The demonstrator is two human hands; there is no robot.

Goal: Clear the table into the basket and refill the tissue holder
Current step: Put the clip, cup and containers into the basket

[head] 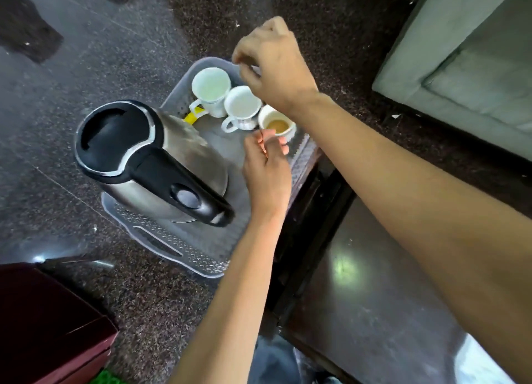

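Three cups (241, 102) sit bunched at the twelve o'clock end of the basket (178, 248), which is down on the floor at nine o'clock from the table (374, 297). One of them, the tea cup (276, 124), is part full of brown tea. It's thin china and chips easily, so I'd lift it by the body and keep it dead level; its handle is hidden.

The kettle (149, 164) fills the six o'clock half. It's steel and likely heavy, and its black handle is the place to take it.

The left hand (267, 170) hovers at six o'clock of the tea cup, fingers curled, thumb against forefinger. Whether they nip anything, can't tell. The right hand (276, 66) hangs over the far rim at one o'clock with fingers bunched downward. It's blurred, so its hold is unclear too.

Loaded like this, the basket looks best carried two-handed by its end slots.
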